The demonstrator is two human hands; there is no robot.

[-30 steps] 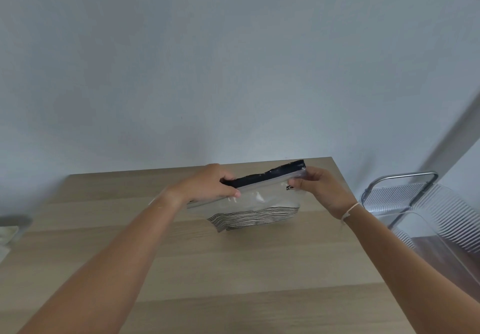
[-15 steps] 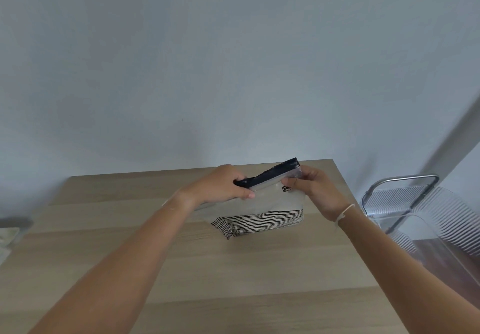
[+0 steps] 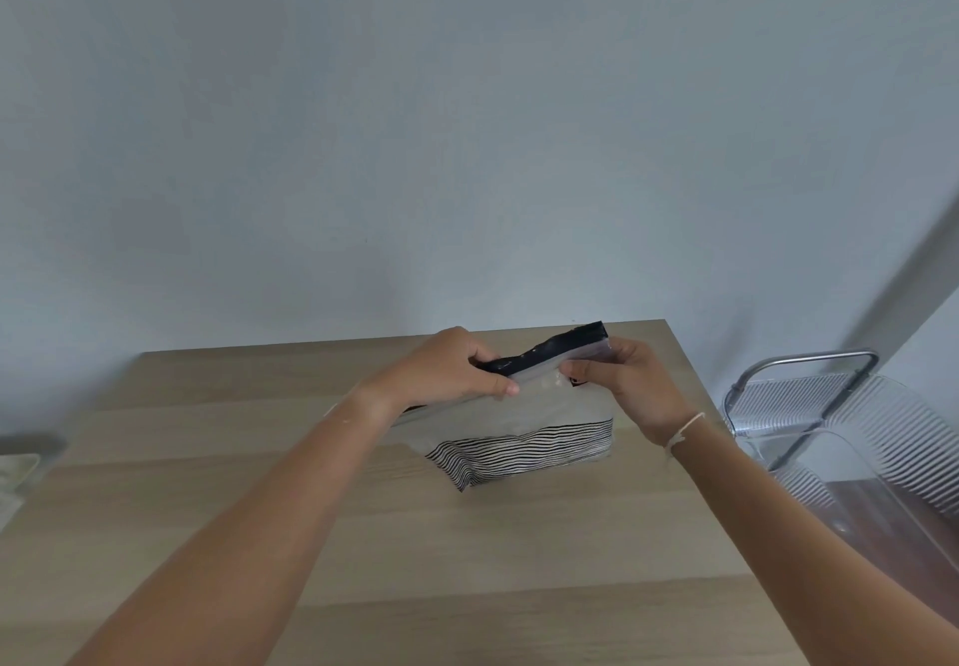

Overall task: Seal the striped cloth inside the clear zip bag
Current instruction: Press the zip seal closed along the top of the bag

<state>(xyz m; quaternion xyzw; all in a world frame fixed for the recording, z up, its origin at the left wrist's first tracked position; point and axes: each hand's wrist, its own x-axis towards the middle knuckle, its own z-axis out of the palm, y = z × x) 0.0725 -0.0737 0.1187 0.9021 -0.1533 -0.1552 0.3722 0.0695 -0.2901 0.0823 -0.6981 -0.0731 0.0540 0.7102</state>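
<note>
A clear zip bag with a black strip along its top stands on the wooden table, its bottom resting on the surface. The black-and-white striped cloth lies inside, filling the bag's lower part. My left hand pinches the bag's top edge near the middle, thumb in front. My right hand pinches the same edge close to its right end. The two hands sit close together, a short stretch of the black strip showing between them. I cannot tell how much of the zip is pressed closed.
A clear ribbed plastic bin with a metal handle stands beside the table's right edge. A pale object lies at the far left. A plain wall rises just behind the table's far edge.
My left hand has slid rightward along the bag's top edge, closing the gap to my right hand. The bag has shifted slightly and its top tilts up more to the right.
</note>
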